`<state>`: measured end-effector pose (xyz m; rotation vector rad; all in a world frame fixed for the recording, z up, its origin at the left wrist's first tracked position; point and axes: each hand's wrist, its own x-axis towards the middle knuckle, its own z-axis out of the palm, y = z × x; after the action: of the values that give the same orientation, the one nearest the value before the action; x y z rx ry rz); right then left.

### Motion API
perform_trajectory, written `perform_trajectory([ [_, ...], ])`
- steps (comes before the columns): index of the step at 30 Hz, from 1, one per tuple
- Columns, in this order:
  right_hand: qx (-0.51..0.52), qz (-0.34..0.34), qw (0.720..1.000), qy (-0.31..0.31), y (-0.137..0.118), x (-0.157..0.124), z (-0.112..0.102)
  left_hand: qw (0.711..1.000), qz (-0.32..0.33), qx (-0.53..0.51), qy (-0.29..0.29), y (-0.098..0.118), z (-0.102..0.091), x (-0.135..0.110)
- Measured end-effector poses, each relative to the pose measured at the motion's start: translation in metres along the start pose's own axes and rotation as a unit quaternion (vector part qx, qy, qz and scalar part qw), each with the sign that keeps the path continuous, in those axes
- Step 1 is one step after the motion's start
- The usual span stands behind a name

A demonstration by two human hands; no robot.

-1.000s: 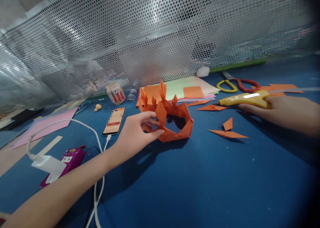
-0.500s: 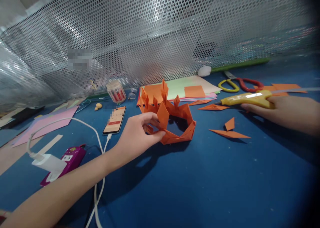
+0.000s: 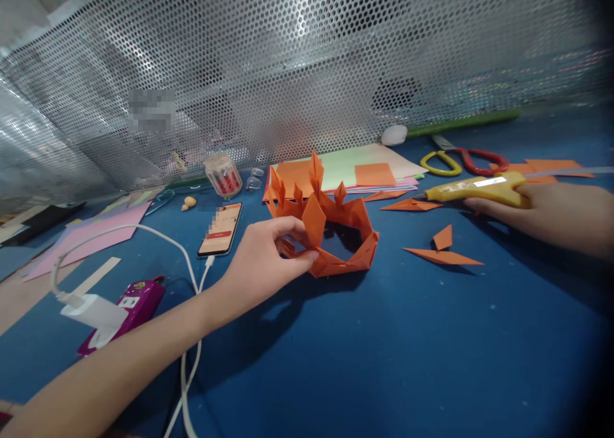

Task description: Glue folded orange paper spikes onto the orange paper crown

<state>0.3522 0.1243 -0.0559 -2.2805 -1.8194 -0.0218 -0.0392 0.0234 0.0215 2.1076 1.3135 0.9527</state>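
An orange folded-paper crown (image 3: 345, 265) with several pointed pieces rising from its ring stands on the blue table. My left hand (image 3: 273, 252) pinches its near left side between thumb and fingers, beside an upright pointed piece. Over to the right, my right hand (image 3: 551, 211) is wrapped round a yellow glue gun (image 3: 480, 187), whose nozzle points left, close to a folded orange paper piece (image 3: 410, 205). A white glue stick (image 3: 575, 171) sticks out of its back. Between the hands lie a long orange piece (image 3: 444, 256) and a small orange piece (image 3: 442, 238).
Behind the crown is a stack of coloured paper (image 3: 336, 169). Scissors (image 3: 463, 160) lie at the back right. Left of the crown are a phone (image 3: 220, 230), a jar (image 3: 223, 174), a white cable (image 3: 185, 367) and a purple power strip (image 3: 144, 300). A perforated metal panel (image 3: 288, 73) stands behind.
Hardly anything differs. The right side of the crown and the things on the right appear very slightly farther right; both hands keep their grips.
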Motion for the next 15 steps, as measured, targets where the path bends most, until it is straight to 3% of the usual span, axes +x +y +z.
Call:
perform_trajectory([
  [8, 0.002, 0.001, 1.0, -0.004, 0.0008, 0.0024, 0.0003, 0.996, -0.056, 0.051, -0.038, 0.0043, -0.0016, -0.0011],
  [15, 0.001, 0.001, 1.0, -0.002, 0.0021, 0.0027, 0.0028, 0.998, -0.042, 0.037, -0.04, 0.0023, -0.0018, 0.0007],
])
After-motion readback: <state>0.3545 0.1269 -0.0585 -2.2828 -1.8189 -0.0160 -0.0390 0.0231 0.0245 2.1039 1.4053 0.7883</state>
